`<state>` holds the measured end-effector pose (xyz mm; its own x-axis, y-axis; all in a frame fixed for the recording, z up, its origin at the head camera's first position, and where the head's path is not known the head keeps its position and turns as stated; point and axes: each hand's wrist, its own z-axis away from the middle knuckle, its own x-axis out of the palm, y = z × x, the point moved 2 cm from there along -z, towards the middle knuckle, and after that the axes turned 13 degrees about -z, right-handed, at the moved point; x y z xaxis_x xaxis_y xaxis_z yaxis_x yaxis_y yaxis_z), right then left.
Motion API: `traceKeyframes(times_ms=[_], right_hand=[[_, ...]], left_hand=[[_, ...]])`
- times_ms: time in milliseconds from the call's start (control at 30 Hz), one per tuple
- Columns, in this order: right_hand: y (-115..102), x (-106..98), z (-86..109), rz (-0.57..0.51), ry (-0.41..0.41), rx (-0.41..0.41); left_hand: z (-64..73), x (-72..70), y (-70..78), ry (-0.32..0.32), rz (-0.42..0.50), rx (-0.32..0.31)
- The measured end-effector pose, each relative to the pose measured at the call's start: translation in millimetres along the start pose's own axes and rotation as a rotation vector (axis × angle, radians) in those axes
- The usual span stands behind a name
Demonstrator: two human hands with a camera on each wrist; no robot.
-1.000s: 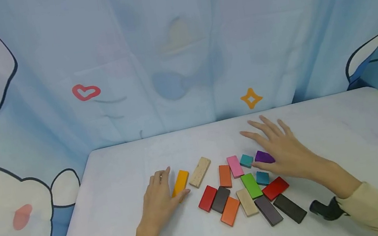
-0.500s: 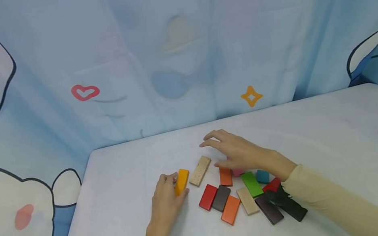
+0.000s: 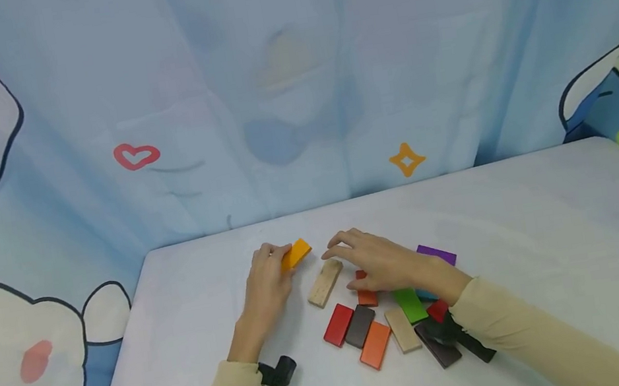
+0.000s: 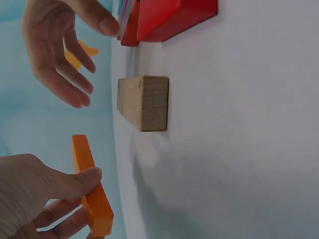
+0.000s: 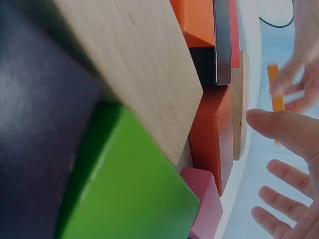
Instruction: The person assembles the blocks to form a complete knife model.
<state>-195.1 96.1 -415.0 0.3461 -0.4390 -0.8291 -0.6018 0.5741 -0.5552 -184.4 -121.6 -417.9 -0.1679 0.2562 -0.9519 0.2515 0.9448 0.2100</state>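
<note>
My left hand [image 3: 263,293] pinches a yellow-orange block [image 3: 297,255] between thumb and fingers. In the left wrist view the block [image 4: 92,186] is raised off the table. My right hand [image 3: 383,265] hovers with fingers loosely bent and apart, nothing between them. A bare wooden block [image 3: 325,284] lies between the two hands, just left of the right hand's fingers. Under the right thumb, an orange block [image 3: 368,298] is partly covered. The right hand and forearm hide other blocks, and a pink block [image 5: 204,199] shows only in the right wrist view.
Nearer the front lie red [image 3: 338,325], dark grey [image 3: 360,326], orange [image 3: 376,345], wooden [image 3: 403,330] and green [image 3: 410,305] blocks. A purple block [image 3: 437,254] shows behind the right wrist. The white table [image 3: 195,270] ends at a blue printed curtain [image 3: 280,157].
My left hand has taken hold of the yellow-orange block, lifted it and moved it away from me. My right hand has swung left from beside the purple block towards the wooden block.
</note>
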Motion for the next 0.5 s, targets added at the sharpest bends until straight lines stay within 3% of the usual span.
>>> traceKeyframes(times_ms=[200, 500], right_hand=[[-0.1, 3.0, 0.1, -0.010, -0.026, -0.004], [-1.7, 0.6, -1.2, -0.028, -0.062, -0.020]], left_hand=[[-29.0, 11.8, 2.0, -0.101, 0.006, 0.088], [-45.4, 18.8, -1.3, -0.252, 0.112, 0.078]])
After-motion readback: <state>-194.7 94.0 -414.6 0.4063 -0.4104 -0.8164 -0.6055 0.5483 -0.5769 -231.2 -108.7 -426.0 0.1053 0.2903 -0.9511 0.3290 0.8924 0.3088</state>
